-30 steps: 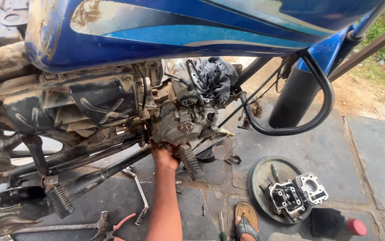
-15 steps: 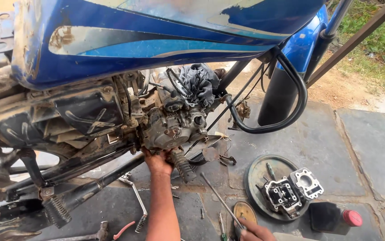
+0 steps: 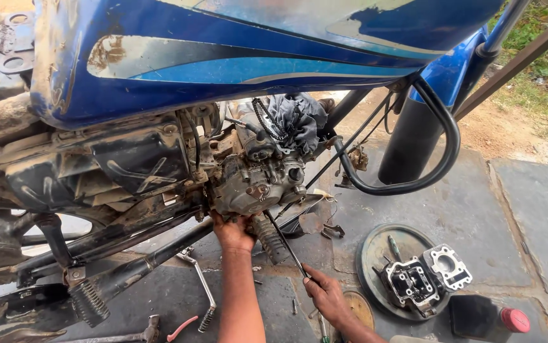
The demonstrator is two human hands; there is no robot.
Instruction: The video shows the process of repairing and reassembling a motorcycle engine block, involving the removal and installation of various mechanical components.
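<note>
Right hand [image 3: 326, 293] now up with long rod [image 3: 284, 238], clamped on it, tip at engine [image 3: 255, 184]; left hand [image 3: 232, 232] cupped under engine (grip unclear). Rod could slip on oily casing.

Head-worn view, steeply down, near engine [image 3: 255, 184]

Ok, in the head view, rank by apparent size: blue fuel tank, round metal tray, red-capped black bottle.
1. Blue fuel tank, though nearest the camera.
2. Round metal tray.
3. Red-capped black bottle, partly cut off.

Soft daylight — sharp, mild edge distortion.
</note>
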